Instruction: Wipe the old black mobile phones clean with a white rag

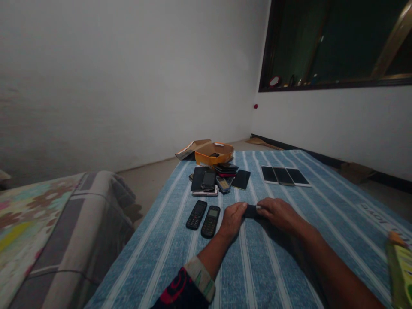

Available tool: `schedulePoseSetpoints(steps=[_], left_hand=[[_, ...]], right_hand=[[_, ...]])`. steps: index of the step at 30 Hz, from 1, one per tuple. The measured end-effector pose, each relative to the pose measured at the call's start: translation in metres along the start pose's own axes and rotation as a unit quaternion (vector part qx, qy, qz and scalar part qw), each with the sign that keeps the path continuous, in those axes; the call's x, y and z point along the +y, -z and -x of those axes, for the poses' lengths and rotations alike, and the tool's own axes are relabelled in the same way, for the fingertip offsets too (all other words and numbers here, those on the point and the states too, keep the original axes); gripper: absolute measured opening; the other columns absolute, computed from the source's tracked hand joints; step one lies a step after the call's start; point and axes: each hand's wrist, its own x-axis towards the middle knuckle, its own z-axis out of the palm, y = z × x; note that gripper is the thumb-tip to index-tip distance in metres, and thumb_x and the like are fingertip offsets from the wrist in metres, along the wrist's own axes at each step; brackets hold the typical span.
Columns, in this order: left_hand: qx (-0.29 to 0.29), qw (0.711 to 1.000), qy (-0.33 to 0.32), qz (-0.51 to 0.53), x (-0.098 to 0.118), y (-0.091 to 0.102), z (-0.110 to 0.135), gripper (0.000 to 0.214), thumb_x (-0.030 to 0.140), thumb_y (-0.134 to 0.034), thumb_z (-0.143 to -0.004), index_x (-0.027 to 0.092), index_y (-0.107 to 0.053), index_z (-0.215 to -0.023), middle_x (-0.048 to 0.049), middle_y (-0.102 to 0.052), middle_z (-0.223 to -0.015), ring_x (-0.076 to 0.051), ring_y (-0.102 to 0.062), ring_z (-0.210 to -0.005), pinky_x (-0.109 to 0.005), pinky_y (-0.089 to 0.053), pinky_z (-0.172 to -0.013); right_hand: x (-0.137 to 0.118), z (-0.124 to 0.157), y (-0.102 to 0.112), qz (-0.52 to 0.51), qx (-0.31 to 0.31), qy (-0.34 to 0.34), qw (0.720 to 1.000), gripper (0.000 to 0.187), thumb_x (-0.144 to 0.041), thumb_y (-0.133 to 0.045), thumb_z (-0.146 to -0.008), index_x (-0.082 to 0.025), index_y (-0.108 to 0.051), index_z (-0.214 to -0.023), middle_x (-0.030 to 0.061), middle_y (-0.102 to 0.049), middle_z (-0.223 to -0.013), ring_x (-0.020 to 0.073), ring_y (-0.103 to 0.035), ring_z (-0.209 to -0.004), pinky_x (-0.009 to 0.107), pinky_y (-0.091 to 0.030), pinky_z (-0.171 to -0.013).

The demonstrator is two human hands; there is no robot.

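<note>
My left hand (232, 219) and my right hand (279, 213) meet over a blue striped cloth (289, 257) and together grip a small dark phone (251, 210) between their fingers. Only the phone's middle shows. Just left of my left hand lie two black keypad phones (203, 217) side by side. Farther back sits a heap of several phones (215, 179), and three flat smartphones (285, 176) lie in a row to the right.
An open orange box (213, 153) with a cardboard flap stands at the cloth's far end. A rolled grey blanket (80, 240) and patterned bedding lie on the left. A green-yellow packet (401, 274) pokes in at the right edge. White walls and a dark window rise behind.
</note>
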Motion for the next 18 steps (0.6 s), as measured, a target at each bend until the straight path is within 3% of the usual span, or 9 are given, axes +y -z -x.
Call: schedulePoseSetpoints(steps=[12, 18], left_hand=[[0.008, 1.0, 0.004, -0.006, 0.001, 0.0, 0.0, 0.044, 0.05, -0.048, -0.089, 0.013, -0.072, -0.085, -0.0059, -0.067, -0.081, -0.022, -0.057, -0.083, -0.033, -0.042, -0.081], [0.007, 1.0, 0.001, -0.004, 0.004, 0.001, 0.001, 0.043, 0.05, -0.048, -0.089, 0.013, -0.072, -0.084, -0.0056, -0.067, -0.08, -0.022, -0.057, -0.083, -0.033, -0.043, -0.08]], right_hand=[[0.014, 0.005, 0.015, -0.022, -0.04, -0.026, 0.999, 0.021, -0.023, -0.05, -0.089, -0.019, -0.067, -0.077, 0.0038, -0.068, -0.079, 0.016, -0.059, -0.072, 0.024, -0.031, -0.06], [-0.004, 0.004, 0.006, 0.04, -0.006, -0.032, 0.999, 0.021, -0.022, -0.049, -0.092, -0.019, -0.068, -0.087, 0.0081, -0.07, -0.092, 0.02, -0.063, -0.083, 0.027, -0.033, -0.066]])
